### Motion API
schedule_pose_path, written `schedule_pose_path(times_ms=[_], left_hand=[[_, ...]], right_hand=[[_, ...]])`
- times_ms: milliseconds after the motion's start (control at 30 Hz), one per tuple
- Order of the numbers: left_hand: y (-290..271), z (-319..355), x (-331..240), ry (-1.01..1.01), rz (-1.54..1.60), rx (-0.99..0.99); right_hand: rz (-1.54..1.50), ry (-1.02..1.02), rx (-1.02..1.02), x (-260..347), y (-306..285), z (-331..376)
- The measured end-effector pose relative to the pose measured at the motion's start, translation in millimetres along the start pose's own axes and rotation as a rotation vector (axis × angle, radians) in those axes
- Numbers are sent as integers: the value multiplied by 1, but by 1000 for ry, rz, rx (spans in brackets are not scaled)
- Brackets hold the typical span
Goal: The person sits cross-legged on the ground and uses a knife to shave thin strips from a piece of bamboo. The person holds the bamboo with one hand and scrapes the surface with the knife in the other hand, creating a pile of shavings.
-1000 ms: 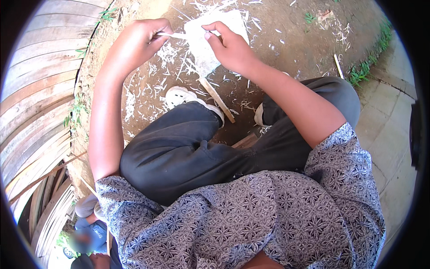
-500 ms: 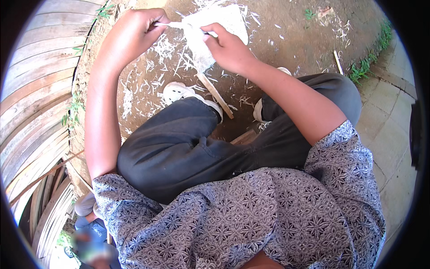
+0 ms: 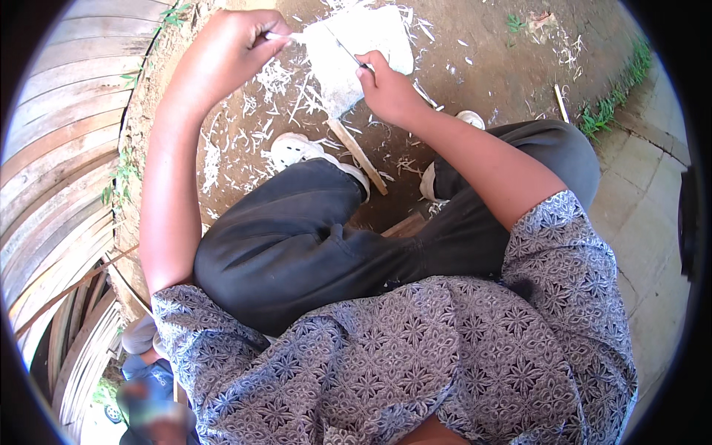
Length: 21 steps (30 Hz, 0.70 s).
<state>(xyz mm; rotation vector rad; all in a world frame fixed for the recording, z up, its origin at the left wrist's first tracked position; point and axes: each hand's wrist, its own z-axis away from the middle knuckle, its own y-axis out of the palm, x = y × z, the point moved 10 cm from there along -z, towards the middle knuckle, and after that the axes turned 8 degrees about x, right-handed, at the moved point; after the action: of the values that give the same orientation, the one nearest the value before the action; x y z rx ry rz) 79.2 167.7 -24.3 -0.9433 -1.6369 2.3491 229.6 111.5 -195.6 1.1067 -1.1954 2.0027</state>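
Left hand [image 3: 226, 52] fingers pinch a thin pale strip [image 3: 285, 36]; right hand [image 3: 387, 90] grips what seems a blade [image 3: 343, 48]

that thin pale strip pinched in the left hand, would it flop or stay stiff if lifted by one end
The thin pale strip looks like a slender wood sliver, so probably springy, bending rather than drooping. Likely very light, like the shavings scattered on the dirt. Thin enough that it may snap if bent hard by the left hand.

Seated on bare dirt, dark trousers and patterned shirt near. Left hand [image 3: 236, 46] far left, pinching a thin pale strip [image 3: 285, 35]. Right hand [image 3: 387, 90] just right of it, gripping a slim blade [image 3: 343, 50] over a pale flat stone [image 3: 360, 53]. White shavings [image 3: 256, 111] scattered around, wooden stick [image 3: 357, 156] between white shoes.
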Motion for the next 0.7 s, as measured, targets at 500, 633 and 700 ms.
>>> schedule_pose_path(times_ms=[500, 633, 700], left_hand=[[3, 12, 16, -104, 4, 5], [1, 4, 1, -40, 19, 5], [2, 1, -4, 69, 33, -24]], right_hand=[[-49, 18, 94, 45, -10, -2], [-36, -13, 114, 63, -21, 3], [5, 58, 46, -5, -3, -5]])
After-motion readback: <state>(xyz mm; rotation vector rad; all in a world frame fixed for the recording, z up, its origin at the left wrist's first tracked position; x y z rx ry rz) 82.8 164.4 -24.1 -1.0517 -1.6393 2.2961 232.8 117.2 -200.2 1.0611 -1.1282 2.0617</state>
